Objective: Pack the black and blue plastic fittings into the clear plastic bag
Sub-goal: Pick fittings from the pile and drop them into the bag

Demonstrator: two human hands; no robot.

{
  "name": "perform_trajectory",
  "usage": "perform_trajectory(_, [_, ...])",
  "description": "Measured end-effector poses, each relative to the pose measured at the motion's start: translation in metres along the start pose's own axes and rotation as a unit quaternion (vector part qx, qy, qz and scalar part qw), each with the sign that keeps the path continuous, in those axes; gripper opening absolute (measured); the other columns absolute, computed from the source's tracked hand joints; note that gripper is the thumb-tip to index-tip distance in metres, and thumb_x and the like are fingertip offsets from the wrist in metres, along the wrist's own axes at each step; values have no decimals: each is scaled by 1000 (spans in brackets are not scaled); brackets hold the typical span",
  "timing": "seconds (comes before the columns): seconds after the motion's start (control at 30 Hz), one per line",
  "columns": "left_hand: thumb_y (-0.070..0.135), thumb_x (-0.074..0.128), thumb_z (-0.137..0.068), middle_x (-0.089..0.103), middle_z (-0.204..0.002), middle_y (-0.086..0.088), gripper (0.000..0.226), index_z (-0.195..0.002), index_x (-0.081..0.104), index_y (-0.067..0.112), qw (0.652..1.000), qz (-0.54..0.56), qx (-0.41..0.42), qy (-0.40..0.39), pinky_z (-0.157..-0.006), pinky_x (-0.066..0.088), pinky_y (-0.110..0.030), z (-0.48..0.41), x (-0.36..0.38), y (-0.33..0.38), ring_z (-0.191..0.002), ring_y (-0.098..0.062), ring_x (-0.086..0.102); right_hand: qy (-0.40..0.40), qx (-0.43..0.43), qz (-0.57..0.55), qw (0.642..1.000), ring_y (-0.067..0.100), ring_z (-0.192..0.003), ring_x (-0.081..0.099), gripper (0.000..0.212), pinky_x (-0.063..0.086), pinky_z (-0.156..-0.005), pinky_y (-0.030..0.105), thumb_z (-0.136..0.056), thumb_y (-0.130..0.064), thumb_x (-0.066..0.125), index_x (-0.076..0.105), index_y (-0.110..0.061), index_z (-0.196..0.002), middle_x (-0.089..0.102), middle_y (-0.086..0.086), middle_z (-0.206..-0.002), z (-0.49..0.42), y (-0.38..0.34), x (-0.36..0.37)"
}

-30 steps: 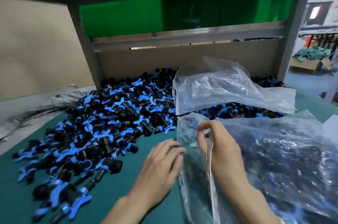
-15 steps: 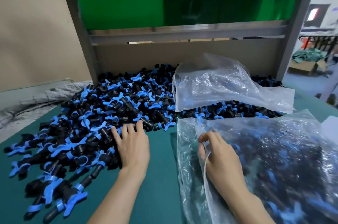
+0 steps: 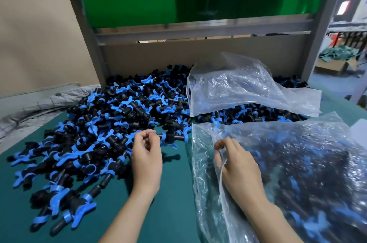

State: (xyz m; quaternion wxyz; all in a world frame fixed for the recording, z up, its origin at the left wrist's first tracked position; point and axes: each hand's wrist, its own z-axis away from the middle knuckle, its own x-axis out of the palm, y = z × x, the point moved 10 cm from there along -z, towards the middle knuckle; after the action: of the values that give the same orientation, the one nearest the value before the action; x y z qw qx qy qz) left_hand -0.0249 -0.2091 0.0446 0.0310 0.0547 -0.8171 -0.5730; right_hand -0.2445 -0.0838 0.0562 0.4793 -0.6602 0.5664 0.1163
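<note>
A large heap of black and blue plastic fittings (image 3: 103,123) covers the left and back of the green table. My left hand (image 3: 147,155) is lifted off the mat and pinches one fitting (image 3: 168,137) by its end; the fitting sticks out to the right, toward the bag. A clear plastic bag (image 3: 297,173) holding many fittings lies at the right. My right hand (image 3: 236,165) pinches the bag's left edge near its mouth.
A second clear bag (image 3: 238,88) lies crumpled over the fittings at the back right. A grey metal shelf frame (image 3: 198,30) with green panels stands behind the heap. Grey fabric (image 3: 39,103) lies off the table's left edge. Bare green mat (image 3: 168,203) lies between my forearms.
My left hand left the bag's edge, reached flat onto the heap, and now is raised with one fitting pinched in its fingers. My right hand kept its hold on the bag's edge.
</note>
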Motion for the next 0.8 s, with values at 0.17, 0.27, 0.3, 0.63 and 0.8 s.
perform_trajectory(0.17, [28, 50, -99, 54, -61, 16, 24, -77, 54, 16, 980, 119, -156, -19, -68, 41, -28, 15, 15, -27, -63, -9, 49, -1, 5, -8, 1000, 21, -75, 59, 5, 43, -65, 37, -94, -25, 59, 55, -27, -97, 63, -10, -98, 2, 1, 1])
perform_trajectory(0.27, [23, 52, -100, 56, -67, 6, 21, -82, 57, 12, 956, 199, -212, -41, -68, 44, -27, 20, 26, -36, -62, -10, 51, 3, 5, -10, 1000, 21, -77, 60, 5, 46, -66, 38, -95, -25, 59, 56, -27, -98, 63, -11, -99, 2, 1, 1])
perform_trajectory(0.3, [21, 53, -100, 57, -68, 4, 19, -85, 59, 11, 949, 219, -222, -50, -66, 46, -25, 21, 30, -36, -61, -8, 52, 2, 5, -10, 1000, 21, -77, 60, 5, 46, -66, 38, -95, -25, 59, 55, -27, -98, 62, -11, -99, 2, 1, 1])
perform_trajectory(0.63, [12, 54, -98, 72, -82, 6, 14, -103, 65, 20, 977, 103, -112, -148, -68, 54, -21, 21, 47, -25, -76, -4, 64, 4, 4, -13, 1000, 21, -77, 58, 4, 42, -67, 36, -95, -25, 58, 56, -26, -98, 61, -10, -98, 2, 1, 1])
perform_trajectory(0.8, [11, 55, -97, 71, -82, 6, 14, -101, 65, 20, 980, 98, -91, -149, -68, 54, -19, 22, 47, -20, -74, -3, 63, -3, 7, -12, 1000, 20, -76, 57, 3, 42, -67, 37, -97, -27, 56, 55, -27, -100, 61, -11, -101, 2, 3, 3])
